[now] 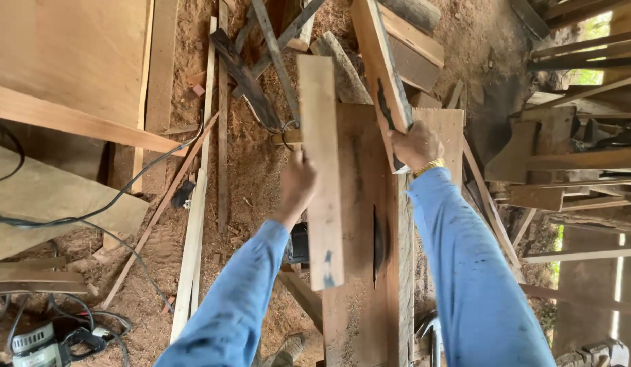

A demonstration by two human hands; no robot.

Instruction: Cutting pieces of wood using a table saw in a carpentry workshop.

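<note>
Overhead, from the head camera, both arms in blue long sleeves reached away from the viewer over a long reddish-brown wooden saw table with a dark blade slot cut into its top. The left hand was closed on the left edge of a pale, narrow rectangular plank, which lay lengthwise along the table's left side, its near end marked with a blue smudge and its far end reaching past the table toward the scrap heap. The right hand, wearing a gold-coloured bracelet at the wrist, was clenched around the near end of a second pale board with a blackened, charred edge; that board rose tilted, slanting away to the far left above the table's far right corner. The two boards stood apart, with bare table top between them. To the left, the ground was covered in reddish sawdust, strewn with thin wooden strips and dark offcuts. A black cable snaked over large flat plywood sheets at the far left, and a grey and black power tool lay at the near left corner. At the right stood a stack of rough grey timbers.
</note>
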